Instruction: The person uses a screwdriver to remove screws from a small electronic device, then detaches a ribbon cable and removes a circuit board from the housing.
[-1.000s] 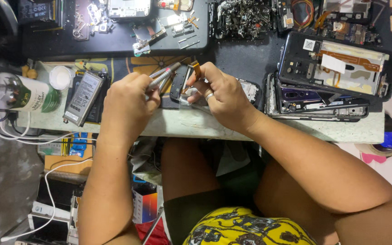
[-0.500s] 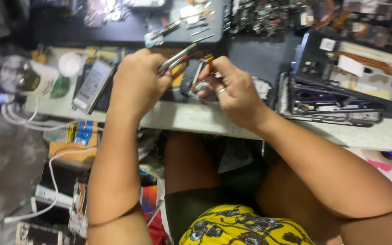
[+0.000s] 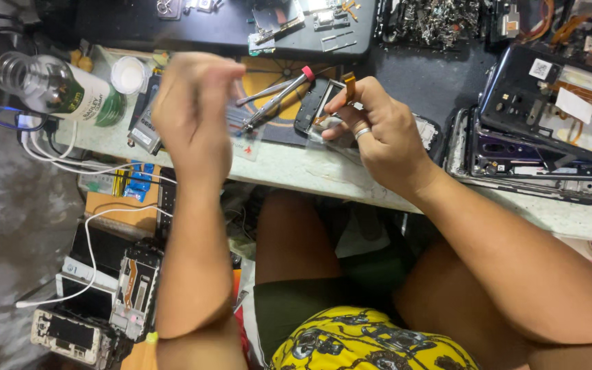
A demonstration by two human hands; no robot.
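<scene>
mostly the bench is crowded: the pale worktop (image 3: 296,171) has its near edge running from low left up under both forearms, and only a thin strip of bare surface lies between that edge and the clutter. the left hand (image 3: 193,116) is raised above the worktop, blurred, with the fingers curled in toward the palm; whether it pinches anything i cannot tell. tweezers (image 3: 268,103) with a pink tip lie just right of it on the mat, angled toward the far right, apart from its fingers as far as can be seen. the right hand (image 3: 385,137), a ring on one finger, is bent at the wrist and pinches a small dark phone part (image 3: 316,106) between thumb and fingertips, an orange flex strip (image 3: 349,79) sticking up beside the forefinger. this part sits near the middle of the bench, just far of the right hand. to the far left a clear bottle (image 3: 49,89) lies on its side next to a white cap (image 3: 130,74). on the right, opened phone frames (image 3: 529,151) are stacked close to the right wrist, leaving little room that way. below the near edge, white cables (image 3: 90,240) and more phone shells (image 3: 135,288) lie on the floor at left.
</scene>
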